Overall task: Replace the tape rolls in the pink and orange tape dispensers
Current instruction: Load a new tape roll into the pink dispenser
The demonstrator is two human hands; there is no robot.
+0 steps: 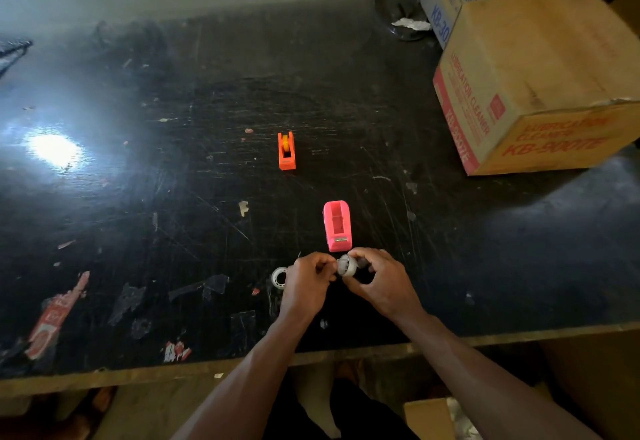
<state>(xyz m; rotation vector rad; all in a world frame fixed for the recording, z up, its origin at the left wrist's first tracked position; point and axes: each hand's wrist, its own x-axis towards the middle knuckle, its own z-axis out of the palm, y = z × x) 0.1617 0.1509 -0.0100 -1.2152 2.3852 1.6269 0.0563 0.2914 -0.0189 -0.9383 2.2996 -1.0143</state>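
The pink tape dispenser (337,225) stands on the black table (173,179), its bay open with no roll inside. Just in front of it my right hand (377,280) grips a clear tape roll (347,265), and my left hand (306,283) pinches at that roll's left side. A second clear tape roll (279,276) lies on the table, touching the left of my left hand. Farther back the orange tape dispenser (286,151) stands with a yellowish roll in it.
Cardboard boxes (533,93) are stacked at the right rear of the table. A dark dish with crumpled paper (401,16) sits by the wall. Torn labels and tape scraps (55,318) stick to the left front. The table's front edge (207,367) runs below my forearms.
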